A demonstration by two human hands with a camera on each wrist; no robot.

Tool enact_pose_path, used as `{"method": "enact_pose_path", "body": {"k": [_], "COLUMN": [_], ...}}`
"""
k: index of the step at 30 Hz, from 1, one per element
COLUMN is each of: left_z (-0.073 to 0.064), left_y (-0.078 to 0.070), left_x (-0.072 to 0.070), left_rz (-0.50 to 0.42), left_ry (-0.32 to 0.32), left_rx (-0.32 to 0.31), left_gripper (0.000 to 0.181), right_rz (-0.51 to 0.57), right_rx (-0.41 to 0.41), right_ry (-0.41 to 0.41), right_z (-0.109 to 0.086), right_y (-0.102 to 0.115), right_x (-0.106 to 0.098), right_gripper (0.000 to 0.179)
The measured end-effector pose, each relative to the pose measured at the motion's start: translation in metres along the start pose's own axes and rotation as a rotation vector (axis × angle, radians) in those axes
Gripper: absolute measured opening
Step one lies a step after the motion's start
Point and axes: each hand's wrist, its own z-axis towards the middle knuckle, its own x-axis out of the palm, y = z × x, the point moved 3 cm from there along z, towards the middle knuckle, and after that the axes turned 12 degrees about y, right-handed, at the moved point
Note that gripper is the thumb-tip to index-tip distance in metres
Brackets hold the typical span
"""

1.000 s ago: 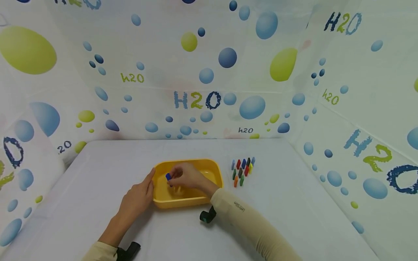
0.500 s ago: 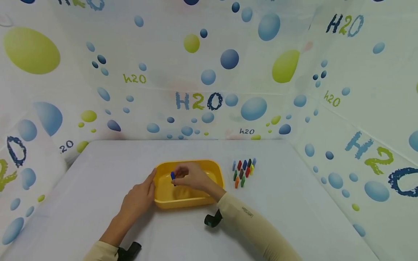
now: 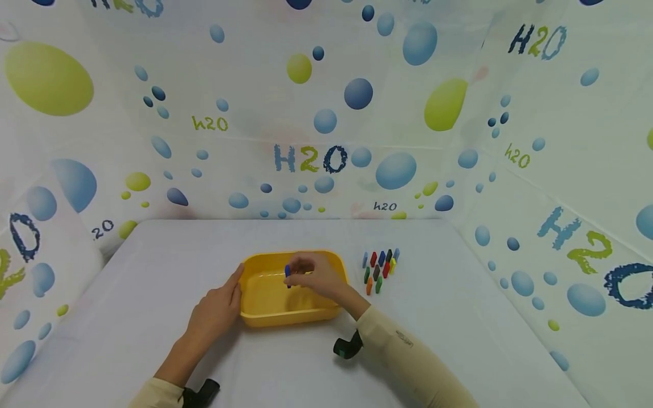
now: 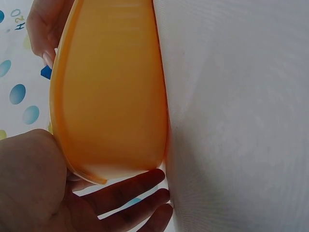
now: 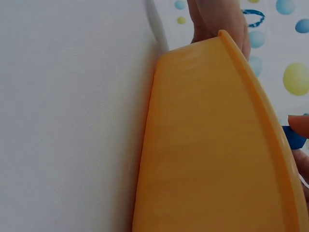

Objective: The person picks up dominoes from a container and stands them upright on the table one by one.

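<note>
In the head view a yellow plastic tray [image 3: 270,318] sits on the white table. My left hand [image 3: 215,309] rests against its left end, fingers fairly straight along the outside wall; the left wrist view shows these fingers [image 4: 130,191] by the tray's end. Over the tray's inside, my right hand [image 3: 313,276] pinches a small, slim blue block [image 3: 288,276] between thumb and fingertips, holding it roughly upright. Part of the blue block [image 5: 293,137] shows beyond the tray's rim in the right wrist view. The tray wall hides most of the right hand in both wrist views.
To the right of the tray, several small coloured blocks [image 3: 386,268] stand upright in loose rows. They are red, blue, green, yellow, orange and dark ones. A patterned white curtain [image 3: 326,113] closes off the back and sides of the table.
My right hand has moved rightward over the tray with the blue block, which now stands more upright. The left hand stays at the tray's left end.
</note>
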Motion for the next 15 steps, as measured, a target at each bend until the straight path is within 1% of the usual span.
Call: {"method": "enact_pose_path", "body": {"k": [3,8,15], "left_z": [0.0,0.001,0.0], "left_y": [0.0,0.0,0.0], "left_x": [0.0,-0.001,0.0], "left_rz": [-0.001,0.001,0.002], "left_ry": [0.003,0.008,0.025], "left_rx": [-0.003,0.0,-0.003], "left_gripper": [0.052,0.053,0.053], "right_rz": [-0.006,-0.066,-0.117], "right_rx": [0.016,0.039,0.034], "right_ry": [-0.014,-0.062,-0.125], "right_z": [-0.007,-0.018,-0.03], "right_y": [0.001,0.005,0.002], "right_x": [-0.005,-0.015,-0.025], "right_gripper": [0.016,0.019,0.022]}}
